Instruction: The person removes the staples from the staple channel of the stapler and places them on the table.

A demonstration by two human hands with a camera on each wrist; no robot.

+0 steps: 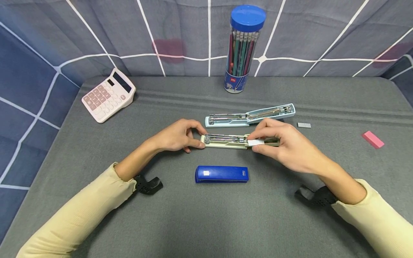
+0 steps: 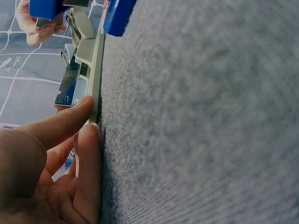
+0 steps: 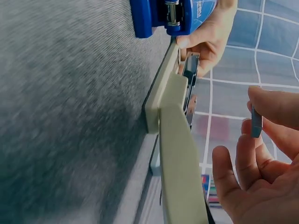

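A pale green stapler (image 1: pixel 226 145) lies opened out on the grey table, its metal magazine exposed. My left hand (image 1: pixel 177 137) grips its left end between thumb and fingers; in the left wrist view the fingertips (image 2: pixel 85 103) press on the base's edge. Over the stapler's hinge area, my right hand (image 1: pixel 288 145) pinches a small strip of staples (image 3: pixel 256 123), held above the raised lid in the right wrist view. Just behind, a light blue stapler (image 1: pixel 229 124) also lies opened out. In front sits a closed dark blue stapler (image 1: pixel 221 174).
Another staple strip (image 1: pixel 304 125) lies right of the light blue stapler. Farther right is a pink eraser (image 1: pixel 373 139). A pink calculator (image 1: pixel 109 95) sits at the back left, and a tall blue-lidded tub of pencils (image 1: pixel 240 53) stands by the checked cloth (image 1: pixel 190 32) at the back.
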